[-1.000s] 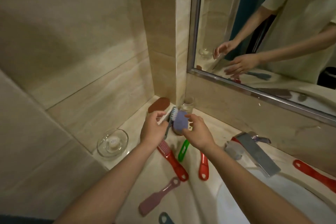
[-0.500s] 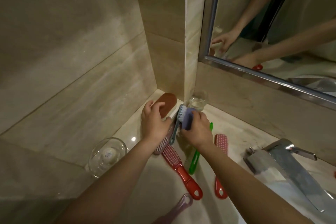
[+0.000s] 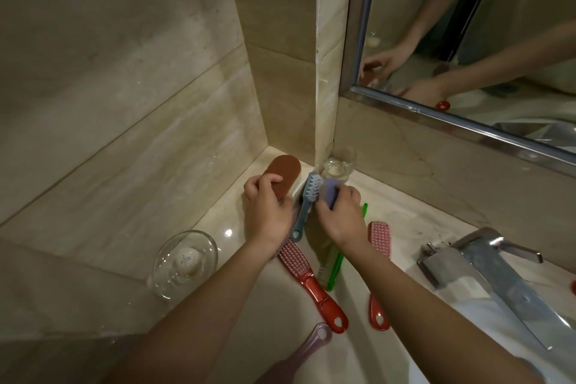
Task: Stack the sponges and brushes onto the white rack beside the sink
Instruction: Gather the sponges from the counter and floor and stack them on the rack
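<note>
Left hand [image 3: 268, 209] has its fingers curled over the brown sponge [image 3: 285, 170] in the tabletop [image 3: 215, 221] corner, right hand [image 3: 339, 217] grips the purple sponge [image 3: 328, 192] just beside the blue brush [image 3: 307, 201], and both sponges look light and squishy, so I'd grab across the middle.

The left hand [image 3: 269, 212] covers the brown sponge's [image 3: 285, 168] near end; the right hand [image 3: 341, 218] hides most of the purple sponge [image 3: 328, 191]. Between them the white rack [image 3: 299, 189] barely shows.

Head view, down onto countertop [image 3: 218, 221]
</note>
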